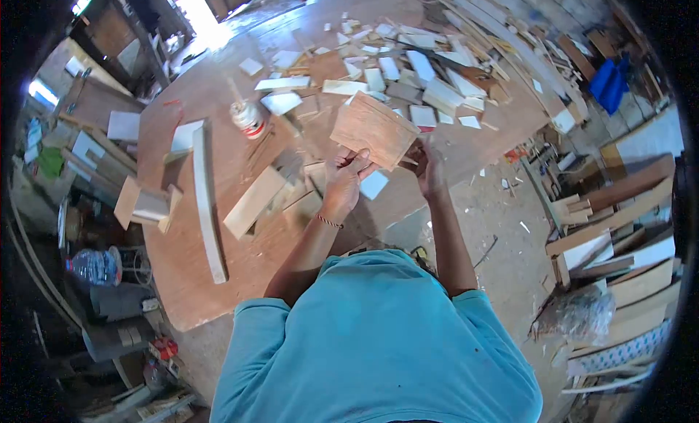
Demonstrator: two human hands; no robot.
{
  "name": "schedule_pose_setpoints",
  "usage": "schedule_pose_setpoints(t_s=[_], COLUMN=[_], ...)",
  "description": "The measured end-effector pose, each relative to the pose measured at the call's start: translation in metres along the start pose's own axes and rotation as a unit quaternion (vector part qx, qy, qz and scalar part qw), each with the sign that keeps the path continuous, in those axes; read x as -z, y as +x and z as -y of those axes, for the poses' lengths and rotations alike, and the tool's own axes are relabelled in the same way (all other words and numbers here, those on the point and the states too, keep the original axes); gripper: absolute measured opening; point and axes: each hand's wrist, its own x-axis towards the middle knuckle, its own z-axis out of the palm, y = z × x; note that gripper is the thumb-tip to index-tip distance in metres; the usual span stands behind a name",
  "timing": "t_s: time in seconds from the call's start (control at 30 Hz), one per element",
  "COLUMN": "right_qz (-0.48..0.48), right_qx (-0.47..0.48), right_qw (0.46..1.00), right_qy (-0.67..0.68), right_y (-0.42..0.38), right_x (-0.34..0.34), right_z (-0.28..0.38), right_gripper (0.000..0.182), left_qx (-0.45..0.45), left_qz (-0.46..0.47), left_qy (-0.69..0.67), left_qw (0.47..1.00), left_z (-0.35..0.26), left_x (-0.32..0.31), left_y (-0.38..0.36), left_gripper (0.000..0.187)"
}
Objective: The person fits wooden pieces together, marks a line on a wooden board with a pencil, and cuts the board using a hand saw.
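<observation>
A small, roughly square piece of brown wood (pixel 373 130) is held up over the near edge of the table, its broad grain side tilted toward me. My left hand (pixel 348 172) is closed on its lower left corner, thumb lying on the front face. At the right edge of the same piece is my right hand (pixel 430 170), its fingers curled in against the side and partly hidden. Just above those fingers a small red item (pixel 427 129) shows. Below the wood lies a white offcut (pixel 373 184), and pale boards (pixel 255 202) rest left of my left hand.
The brown worktable (pixel 178 277) carries a white bottle with a red label (pixel 248 120) and a long pale strip (pixel 207 204). Many offcuts (pixel 408 92) are heaped at the far side. Planks (pixel 611 212) are stacked on the right; a water jug (pixel 95 266) stands left.
</observation>
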Motion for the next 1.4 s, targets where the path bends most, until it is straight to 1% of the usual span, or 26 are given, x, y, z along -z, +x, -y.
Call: schedule_pose_setpoints(t_s=[0.03, 0.07, 0.13, 0.17, 0.27, 0.3, 0.33, 0.4, 0.47, 0.57, 0.63, 0.73, 0.8, 0.87, 0.93, 0.97, 1.0, 1.07, 1.1, 1.17, 1.2, 1.27, 1.33, 1.4], right_qz=[-0.011, -0.02, -0.007, -0.009, -0.027, -0.064, -0.076, -0.15, -0.156, -0.159, -0.191, -0.234, -0.232, -0.224, -0.225, -0.189, -0.185, -0.157, -0.152, -0.134, -0.127, -0.102, -0.101, -0.103], right_qx=[0.038, 0.048, 0.098, 0.128, 0.149, 0.173, 0.177, 0.167, 0.178, 0.18, 0.189, 0.194, 0.181, 0.168, 0.149, 0.142, 0.135, 0.139, 0.136, 0.117, 0.116, 0.105, 0.103, 0.101], right_qw=[0.999, 0.998, 0.991, 0.985, 0.982, 0.977, 0.976, 0.969, 0.963, 0.957, 0.957, 0.95, 0.953, 0.957, 0.963, 0.97, 0.972, 0.977, 0.979, 0.984, 0.985, 0.987, 0.987, 0.987], right_qy=[0.022, 0.021, -0.095, -0.112, -0.113, -0.103, -0.106, -0.105, -0.127, -0.164, -0.113, -0.071, -0.073, -0.079, -0.033, -0.046, -0.045, -0.026, -0.025, -0.026, -0.029, -0.068, -0.07, -0.071], right_y=[-0.013, -0.015, -0.018, -0.018, -0.017, -0.019, -0.025, -0.032, -0.035, -0.046, -0.055, -0.063, -0.066, -0.066, -0.062, -0.061, -0.059, -0.051, -0.045, -0.032, -0.024, -0.008, 0.006, 0.02], right_x=[-0.015, -0.008, 0.014, 0.03, 0.078, 0.087, 0.096, 0.113, 0.149, 0.192, 0.198, 0.213, 0.234, 0.246, 0.246, 0.254, 0.251, 0.242, 0.237, 0.229, 0.226, 0.22, 0.202, 0.192], right_z=[0.035, 0.056, 0.089, 0.103, 0.147, 0.161, 0.175, 0.208, 0.232, 0.257, 0.267, 0.268, 0.257, 0.247, 0.234, 0.227, 0.226, 0.226, 0.227, 0.231, 0.232, 0.228, 0.222, 0.213], right_gripper=[0.035, 0.035, 0.027, 0.021, 0.016, 0.013, 0.013, 0.012, 0.013, 0.015, 0.022, 0.019, 0.02, 0.02, 0.019, 0.024, 0.024, 0.024, 0.024, 0.029, 0.029, 0.026, 0.025, 0.023], left_qx=[0.005, 0.011, 0.035, 0.046, 0.058, 0.069, 0.089, 0.113, 0.142, 0.166, 0.179, 0.19, 0.193, 0.18, 0.163, 0.146, 0.144, 0.133, 0.131, 0.015, 0.01, -0.034, -0.032, -0.028], left_qz=[0.011, 0.023, 0.061, 0.077, 0.119, 0.126, 0.147, 0.181, 0.165, 0.186, 0.185, 0.169, 0.157, 0.155, 0.152, 0.152, 0.144, 0.125, 0.119, 0.175, 0.17, 0.158, 0.16, 0.163], left_qy=[-0.006, -0.008, -0.045, -0.057, -0.051, -0.053, -0.072, -0.095, -0.099, -0.114, -0.122, -0.124, -0.123, -0.088, -0.064, -0.038, -0.036, 0.082, 0.083, 0.21, 0.208, 0.213, 0.232, 0.251], left_qw=[1.0, 1.0, 0.997, 0.994, 0.99, 0.988, 0.983, 0.972, 0.971, 0.962, 0.959, 0.959, 0.961, 0.967, 0.973, 0.977, 0.978, 0.98, 0.981, 0.962, 0.963, 0.964, 0.959, 0.954], left_z=[0.01, 0.022, 0.046, 0.058, 0.082, 0.093, 0.103, 0.122, 0.144, 0.177, 0.196, 0.209, 0.215, 0.224, 0.226, 0.226, 0.225, 0.219, 0.215, 0.209, 0.201, 0.177, 0.155, 0.15], left_x=[-0.015, -0.031, -0.064, -0.082, -0.134, -0.146, -0.158, -0.188, -0.214, -0.249, -0.266, -0.289, -0.296, -0.297, -0.295, -0.29, -0.284, -0.27, -0.263, -0.252, -0.253, -0.257, -0.253, -0.238], left_y=[0.007, 0.014, 0.027, 0.032, 0.043, 0.045, 0.047, 0.054, 0.059, 0.067, 0.072, 0.075, 0.077, 0.083, 0.09, 0.093, 0.097, 0.107, 0.114, 0.126, 0.129, 0.128, 0.127, 0.135], left_gripper=[0.022, 0.022, 0.023, 0.021, 0.018, 0.018, 0.02, 0.022, 0.011, 0.009, 0.009, 0.01, 0.011, 0.024, 0.024, 0.023, 0.023, 0.021, 0.021, 0.019, 0.019, 0.025, 0.027, 0.029])
